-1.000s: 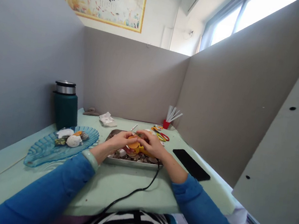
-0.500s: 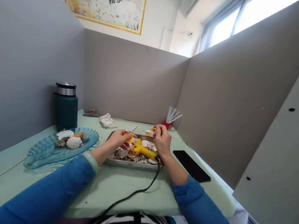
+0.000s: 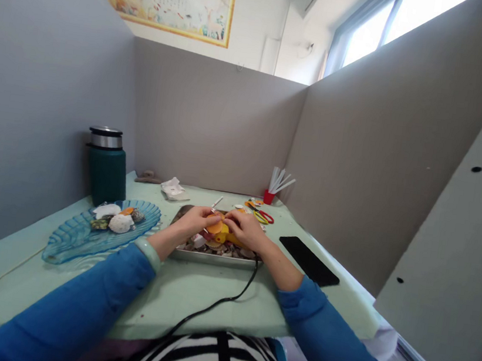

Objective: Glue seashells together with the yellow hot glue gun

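My left hand [image 3: 200, 221] is closed on an orange scallop shell [image 3: 214, 224], held over a metal tray [image 3: 217, 259] of shells. The fingers of my right hand [image 3: 246, 228] are pinched together at the shell's right edge. Whatever is between them is too small to make out. Just under both hands a yellow glue gun [image 3: 225, 237] lies across the shells in the tray, partly covered by my right hand. Its black cord [image 3: 224, 307] runs towards my lap. A short white stick [image 3: 218, 201] pokes up behind my left fingers.
At left, a blue shell-shaped dish [image 3: 78, 237] holds several shells, beside a green flask [image 3: 107, 173]. Red-and-yellow scissors [image 3: 263, 214] lie behind the tray. A red cup [image 3: 269, 196] holds white sticks. A black phone [image 3: 309, 260] rests at right. Grey partitions [image 3: 213, 118] enclose the table.
My right hand has come down and left from the tray's far right side to the orange shell. The scissors now show behind it. My left hand keeps its hold on the shell.
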